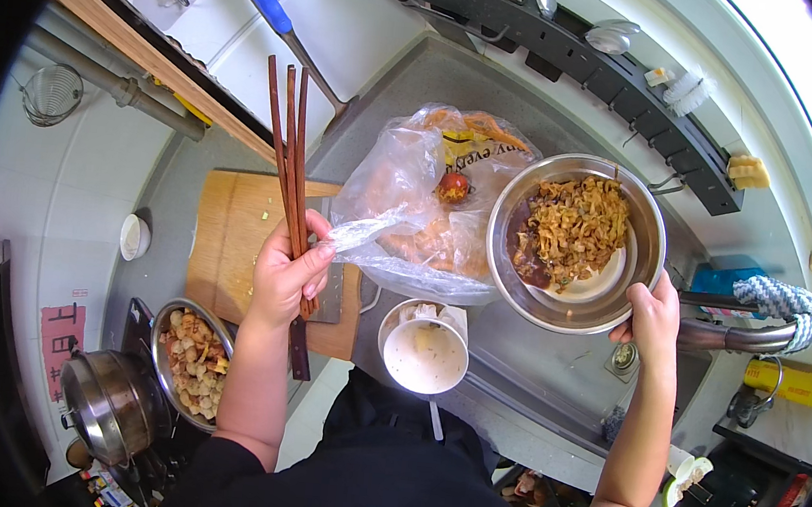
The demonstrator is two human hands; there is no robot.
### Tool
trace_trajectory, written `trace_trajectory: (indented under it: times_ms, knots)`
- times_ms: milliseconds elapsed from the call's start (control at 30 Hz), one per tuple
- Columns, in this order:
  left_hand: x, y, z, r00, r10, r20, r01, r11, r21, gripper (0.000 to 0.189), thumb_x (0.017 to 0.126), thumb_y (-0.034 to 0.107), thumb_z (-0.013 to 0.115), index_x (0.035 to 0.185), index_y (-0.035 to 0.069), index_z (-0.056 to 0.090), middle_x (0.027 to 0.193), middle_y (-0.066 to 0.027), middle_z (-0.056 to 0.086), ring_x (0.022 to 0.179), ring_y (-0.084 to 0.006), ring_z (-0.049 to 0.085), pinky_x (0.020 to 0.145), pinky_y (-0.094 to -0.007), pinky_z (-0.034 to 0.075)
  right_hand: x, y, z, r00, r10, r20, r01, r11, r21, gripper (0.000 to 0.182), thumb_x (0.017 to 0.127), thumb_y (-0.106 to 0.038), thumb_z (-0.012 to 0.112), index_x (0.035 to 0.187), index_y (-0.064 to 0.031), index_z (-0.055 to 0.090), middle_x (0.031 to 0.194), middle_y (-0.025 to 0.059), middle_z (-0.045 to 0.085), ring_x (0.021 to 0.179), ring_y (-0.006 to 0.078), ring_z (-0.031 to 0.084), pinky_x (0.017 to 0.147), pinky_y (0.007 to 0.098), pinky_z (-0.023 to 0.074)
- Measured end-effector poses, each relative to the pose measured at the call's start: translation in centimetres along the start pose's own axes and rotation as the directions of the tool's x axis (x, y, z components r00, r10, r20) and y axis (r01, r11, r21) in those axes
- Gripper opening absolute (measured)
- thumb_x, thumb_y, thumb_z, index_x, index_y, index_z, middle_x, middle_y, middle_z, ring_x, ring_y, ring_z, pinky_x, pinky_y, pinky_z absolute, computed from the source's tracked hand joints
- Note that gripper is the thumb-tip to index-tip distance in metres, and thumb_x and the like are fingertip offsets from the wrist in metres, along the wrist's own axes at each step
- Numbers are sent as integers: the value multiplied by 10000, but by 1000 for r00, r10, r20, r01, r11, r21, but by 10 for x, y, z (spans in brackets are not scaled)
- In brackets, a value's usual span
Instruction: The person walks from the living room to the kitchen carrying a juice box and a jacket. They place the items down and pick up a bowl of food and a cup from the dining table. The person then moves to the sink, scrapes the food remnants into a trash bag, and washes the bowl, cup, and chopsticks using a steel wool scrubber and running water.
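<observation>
In my left hand [287,271] are several brown wooden chopsticks [292,140], pointing up, along with the gathered edge of a clear plastic bag [396,161]. Inside or under the bag are orange-toned contents and a small round red item [453,187], partly veiled by plastic. My right hand [653,317] grips the rim of a stainless steel bowl [497,262], thumb over the edge. Brown chopped food [577,230] and dark liquid lie in the tilted bowl, to the right of the bag. A white cup [425,362] stands in front of the bag.
Left, a wooden cutting board [229,222] carries a knife, its handle [299,353] overhanging the near edge. A steel bowl of food pieces [194,361] sits beside a lidded pot [116,405]. The sink [549,363] and faucet [728,334] are at right; a utensil rack [577,72] runs behind.
</observation>
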State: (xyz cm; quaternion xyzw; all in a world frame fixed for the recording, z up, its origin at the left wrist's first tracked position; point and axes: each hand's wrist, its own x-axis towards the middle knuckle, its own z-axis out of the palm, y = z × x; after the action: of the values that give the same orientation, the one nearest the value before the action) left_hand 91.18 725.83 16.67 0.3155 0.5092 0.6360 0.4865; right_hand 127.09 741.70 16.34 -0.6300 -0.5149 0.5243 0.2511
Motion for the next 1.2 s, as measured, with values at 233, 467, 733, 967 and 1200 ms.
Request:
trace_trajectory:
  times_ms: [233, 467, 733, 967, 1200]
  knots:
    - [-3, 10, -1, 999, 43, -4, -43, 997, 62, 121, 856, 35, 538, 964, 20, 486, 681, -1, 482, 402, -28, 361, 382, -176, 289, -2, 4, -2, 1000, 0, -5, 0, 1000, -2, 327, 770, -88, 415, 1062, 26, 511, 636, 88, 598, 361, 136, 535, 315, 226, 396]
    - [52, 65, 47, 986, 145, -82, -95, 893, 440, 141, 837, 119, 590, 941, 30, 554, 714, -9, 540, 450, -42, 404, 409, -177, 329, -3, 8, -4, 1000, 5, -21, -5, 1000, 6, 332, 772, -85, 416, 1073, 17, 512, 638, 84, 598, 359, 134, 534, 311, 223, 393]
    - [134, -22, 87, 988, -27, 151, -147, 115, 982, 287, 768, 250, 653, 938, 28, 588, 849, -130, 614, 818, -257, 601, 712, -358, 472, -8, 12, -7, 1000, -2, -26, 3, 999, 32, 350, 767, -86, 424, 1088, 14, 520, 657, 84, 598, 362, 135, 530, 321, 231, 404]
    - [139, -61, 44, 979, -202, -41, 2, -192, 981, 254, 778, 269, 635, 929, 69, 593, 895, -150, 630, 875, -337, 602, 748, -430, 475, -12, 16, -11, 998, 31, -54, -30, 999, 21, 375, 756, -89, 418, 1101, 14, 520, 654, 86, 595, 363, 136, 533, 324, 237, 402]
    - [160, -30, 40, 988, 139, 73, -97, 174, 980, 167, 806, 199, 616, 870, 57, 556, 755, -110, 611, 696, -265, 589, 624, -378, 451, -13, 17, -12, 998, 43, -50, -41, 998, 47, 344, 773, -90, 420, 1087, 15, 513, 645, 87, 592, 352, 128, 522, 307, 226, 387]
